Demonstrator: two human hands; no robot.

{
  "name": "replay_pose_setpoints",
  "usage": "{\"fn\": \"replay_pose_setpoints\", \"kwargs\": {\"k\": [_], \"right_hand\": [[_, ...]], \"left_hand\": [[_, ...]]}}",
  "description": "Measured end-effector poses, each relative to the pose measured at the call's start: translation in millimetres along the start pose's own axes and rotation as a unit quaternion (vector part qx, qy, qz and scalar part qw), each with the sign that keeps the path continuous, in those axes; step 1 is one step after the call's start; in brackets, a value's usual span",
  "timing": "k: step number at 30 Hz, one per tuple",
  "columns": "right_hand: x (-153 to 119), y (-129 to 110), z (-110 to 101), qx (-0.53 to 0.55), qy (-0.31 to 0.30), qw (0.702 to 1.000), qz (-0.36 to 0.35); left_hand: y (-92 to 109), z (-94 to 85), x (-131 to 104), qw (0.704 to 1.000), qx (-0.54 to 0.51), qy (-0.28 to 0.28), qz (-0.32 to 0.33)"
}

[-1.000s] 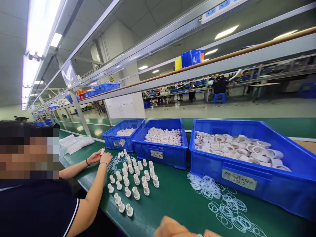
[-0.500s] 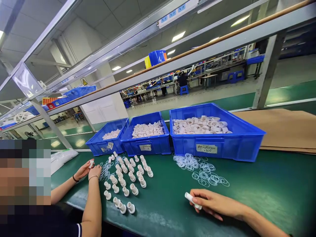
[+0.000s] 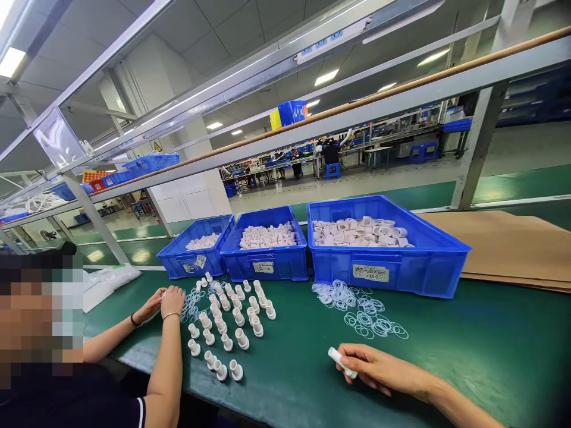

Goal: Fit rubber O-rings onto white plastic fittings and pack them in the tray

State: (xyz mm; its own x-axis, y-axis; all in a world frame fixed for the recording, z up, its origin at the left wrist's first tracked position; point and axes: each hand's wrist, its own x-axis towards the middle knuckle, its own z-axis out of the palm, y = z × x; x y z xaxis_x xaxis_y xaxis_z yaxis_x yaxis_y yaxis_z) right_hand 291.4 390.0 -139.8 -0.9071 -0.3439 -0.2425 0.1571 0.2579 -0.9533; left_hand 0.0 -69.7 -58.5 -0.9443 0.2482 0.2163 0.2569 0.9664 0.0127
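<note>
One white tubular fitting [image 3: 342, 362] is in the right hand [image 3: 357, 364], in front of the right bin; the grip pinches it between thumb and fingers, the fitting tilted. Whether it touches the green table [image 3: 294, 368] I cannot tell. The left hand is out of view, its grip unknown.

Beyond the fitting lies one spread of clear rings [image 3: 363, 309], too tangled to count. Behind stand three blue bins [image 3: 388, 270] in a row, each holding white pieces. To the left, about two dozen white fittings [image 3: 242, 339] stand upright, with three smaller white pieces [image 3: 204, 282] near a second ring pile [image 3: 191, 306]. Two co-worker's hands [image 3: 167, 300] meet beside that pile. Brown cardboard sheets [image 3: 504, 244] lie at right.

Half a second ago, a white piece showed clearly between the co-worker's hands; now they have closed together and mostly hide it. The right hand keeps its fitting.
</note>
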Motion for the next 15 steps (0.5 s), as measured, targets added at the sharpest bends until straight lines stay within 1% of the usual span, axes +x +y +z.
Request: {"fn": "replay_pose_setpoints", "kwargs": {"k": [3,7,10,13,15], "right_hand": [[-0.1,0.5,-1.6,0.005,-0.006,1.000,0.004],[-1.3,-1.8,-3.6,0.018,-0.021,1.000,0.000],[-1.6,-2.3,-4.9,0.020,-0.026,0.999,-0.004],[-1.3,-0.2,-6.0,0.031,-0.030,0.999,-0.005],[-0.8,1.8,-7.2,0.041,-0.031,0.999,-0.011]], "left_hand": [[-0.4,4.3,3.6,0.999,0.044,-0.014,0.001],[-4.0,3.0,3.4,0.997,0.075,-0.034,0.012],[-0.6,0.0,1.4,0.997,0.064,-0.040,0.013],[3.9,-2.9,0.9,0.998,0.037,-0.045,0.011],[3.4,-5.1,1.5,0.999,0.014,-0.049,0.011]]}}
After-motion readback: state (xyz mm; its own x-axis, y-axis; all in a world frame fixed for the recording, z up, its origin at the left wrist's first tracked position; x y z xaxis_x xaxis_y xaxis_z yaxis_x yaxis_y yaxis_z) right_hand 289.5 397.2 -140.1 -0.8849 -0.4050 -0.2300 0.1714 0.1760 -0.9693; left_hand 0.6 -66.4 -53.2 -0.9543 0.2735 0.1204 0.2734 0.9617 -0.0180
